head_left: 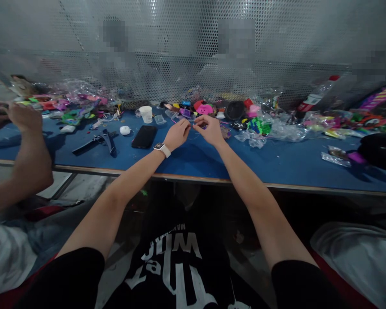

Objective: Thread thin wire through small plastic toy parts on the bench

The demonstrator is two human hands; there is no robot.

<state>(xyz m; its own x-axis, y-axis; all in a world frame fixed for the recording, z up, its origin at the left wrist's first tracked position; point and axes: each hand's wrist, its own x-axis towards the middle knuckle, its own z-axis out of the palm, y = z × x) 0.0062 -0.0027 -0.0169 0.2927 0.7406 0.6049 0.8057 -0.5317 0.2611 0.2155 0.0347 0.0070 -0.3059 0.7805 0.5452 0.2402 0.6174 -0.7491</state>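
The long blue-topped work table runs left to right in front of you, with a perforated grey metal screen standing along its far edge. Heaps of bright plastic trinkets in crinkled clear bags lie along the far side, left and right. A flat black smartphone rests just left of your hands, with a small white paper cup beyond it and a white oval earbud case to its left. A co-worker's bare forearm and hand occupy the near left end of the table; keep these apart from your own. Your left hand, with a white wristwatch on its wrist, and your right hand are held close together above the centre of the table. The fingers of both hands are pinched nearly closed on a small purple piece with a thin strand that spans the gap between them; its exact form is too small to tell. Judge this item as very light, limp and easily dropped or snagged. Grip it with the fingertips only, close to each end, and apply light tension rather than force.
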